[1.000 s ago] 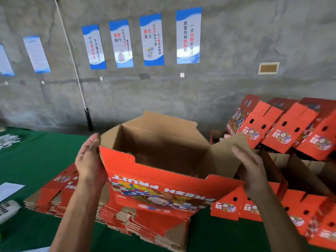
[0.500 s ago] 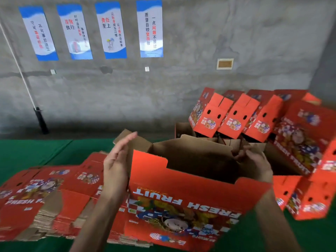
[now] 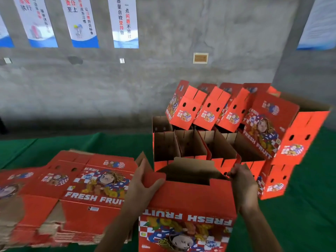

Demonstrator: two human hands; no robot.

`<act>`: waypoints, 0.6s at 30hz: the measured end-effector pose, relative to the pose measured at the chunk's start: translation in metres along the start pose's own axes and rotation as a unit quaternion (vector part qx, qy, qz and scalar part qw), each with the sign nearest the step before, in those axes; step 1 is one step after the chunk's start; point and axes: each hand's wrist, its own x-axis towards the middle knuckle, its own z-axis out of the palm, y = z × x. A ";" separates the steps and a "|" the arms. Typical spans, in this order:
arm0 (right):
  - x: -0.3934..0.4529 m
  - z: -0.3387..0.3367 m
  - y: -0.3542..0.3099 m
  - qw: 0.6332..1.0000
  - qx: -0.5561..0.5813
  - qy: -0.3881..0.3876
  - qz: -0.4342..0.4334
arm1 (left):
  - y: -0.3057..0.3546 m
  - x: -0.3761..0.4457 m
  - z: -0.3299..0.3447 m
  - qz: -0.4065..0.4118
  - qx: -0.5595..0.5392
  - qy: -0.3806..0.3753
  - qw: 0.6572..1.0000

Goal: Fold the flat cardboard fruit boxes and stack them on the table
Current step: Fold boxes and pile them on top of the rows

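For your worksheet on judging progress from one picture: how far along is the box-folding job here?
Done: several folded boxes stand grouped at the right of the green table, more tilted on top. In hand: the left hand and right hand grip the top flaps of one opened box. Left: a thick stack of flat boxes waits at the left.

Opened box front centre, left hand on its left end, right hand on right; flat boxes stacked left; folded boxes behind-right on table.
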 end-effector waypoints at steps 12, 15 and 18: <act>-0.014 -0.028 0.034 0.977 -0.091 -0.163 -0.100 | -0.053 0.021 0.047 0.108 0.157 -0.031 0.981; -0.014 -0.033 0.034 0.978 -0.104 -0.168 -0.060 | -0.058 0.022 0.054 0.119 0.198 -0.048 0.972; -0.010 -0.037 0.035 0.979 -0.111 -0.169 -0.018 | -0.062 0.023 0.057 0.128 0.209 -0.048 0.968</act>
